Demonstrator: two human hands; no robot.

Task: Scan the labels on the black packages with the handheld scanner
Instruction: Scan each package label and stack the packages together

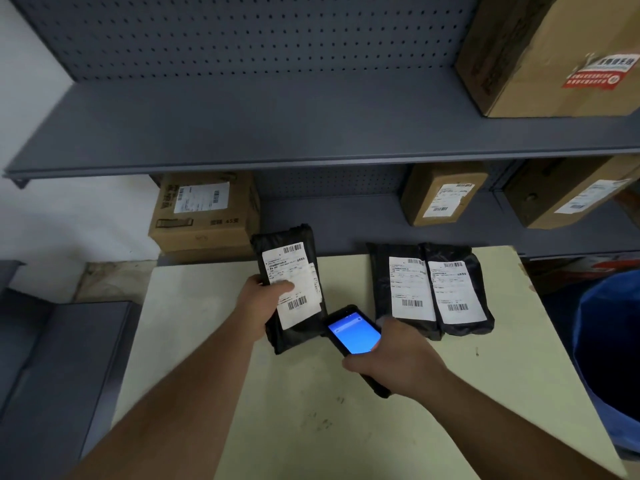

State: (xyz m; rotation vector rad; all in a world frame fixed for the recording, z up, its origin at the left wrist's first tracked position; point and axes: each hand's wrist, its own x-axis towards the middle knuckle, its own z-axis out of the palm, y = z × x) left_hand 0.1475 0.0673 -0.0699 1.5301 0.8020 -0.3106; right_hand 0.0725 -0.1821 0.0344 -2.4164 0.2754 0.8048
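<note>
Now my left hand [265, 299] grips a black plastic mailer package [291, 289] along its left edge, thumb pressed across the white shipping label [294, 282], fingers wrapped behind it. The package is tilted up, its label facing me, its lower end at or just above the pale cream tabletop [294, 410]; whether it touches I cannot tell. My right hand [398, 362] is closed around a black handheld scanner [355, 336] whose blue screen is lit; its top end points toward eleven o'clock, just beside the held package's lower right corner, below the bottom barcode.

At two o'clock from the scanner, two more black plastic packages [431, 289] lie flat on the table, side by side and touching, each with a white barcode label face up. Beyond the table, at twelve o'clock, stands grey metal shelving [277, 133] with a pegboard back, carrying brown cardboard boxes [204, 213]. At three o'clock, a blue bin [609, 358] sits near the table's right edge.
</note>
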